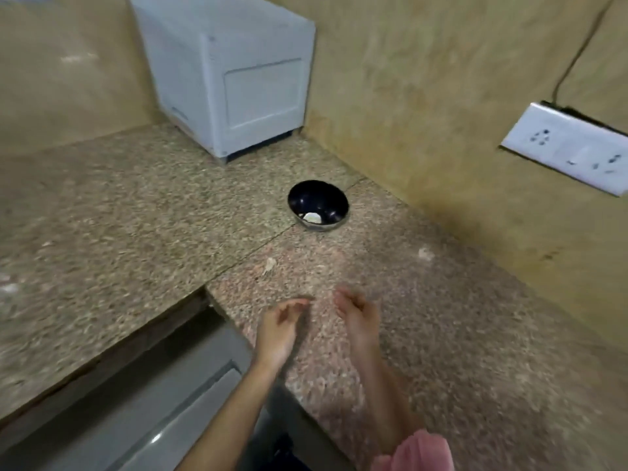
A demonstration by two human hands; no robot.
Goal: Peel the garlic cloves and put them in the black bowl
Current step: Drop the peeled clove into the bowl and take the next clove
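Garlic clove (312, 217) blurs pale inside black bowl (319, 195); left hand (280, 329) and right hand (356, 317) are smeared near the counter's (136, 215) front edge, so I cannot tell their grip.

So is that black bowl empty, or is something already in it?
Not empty. The black bowl holds a small whitish piece by its near wall, likely garlic; blur hides any more.

A home kitchen corner. A speckled granite counter (136, 205) meets plastered walls. A white appliance (231, 76) and a wall socket plate (567, 147) furnish it.
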